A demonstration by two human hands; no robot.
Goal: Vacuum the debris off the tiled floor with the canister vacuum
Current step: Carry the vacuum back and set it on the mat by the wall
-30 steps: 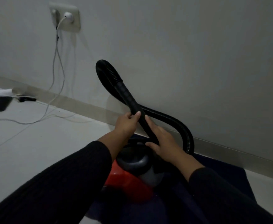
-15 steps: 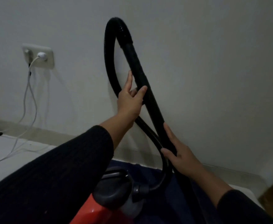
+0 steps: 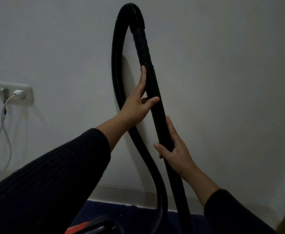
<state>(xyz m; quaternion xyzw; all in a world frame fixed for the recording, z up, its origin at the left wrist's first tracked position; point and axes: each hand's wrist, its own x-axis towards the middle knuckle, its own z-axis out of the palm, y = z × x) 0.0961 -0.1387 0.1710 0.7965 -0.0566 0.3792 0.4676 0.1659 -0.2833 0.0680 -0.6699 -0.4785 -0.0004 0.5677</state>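
Observation:
A black ribbed vacuum hose [image 3: 115,53] loops high against the wall and joins a smooth black rigid tube [image 3: 152,85] that runs down to the bottom edge. My left hand [image 3: 136,105] rests on the tube's upper part, fingers stretched along it and thumb across the front. My right hand [image 3: 175,149] wraps the tube lower down. Only a red and black sliver of the canister vacuum [image 3: 87,227] shows at the bottom edge. The floor and any debris are out of sight.
A wall socket [image 3: 15,95] at the left holds a white plug with cables [image 3: 2,132] hanging down. A pale skirting board [image 3: 121,191] runs along the wall's foot. A dark blue mat [image 3: 135,217] lies under the vacuum.
Both hands have lifted the tube and hose from the canister up in front of the wall. The view has tilted upward, so the canister has dropped almost out of frame.

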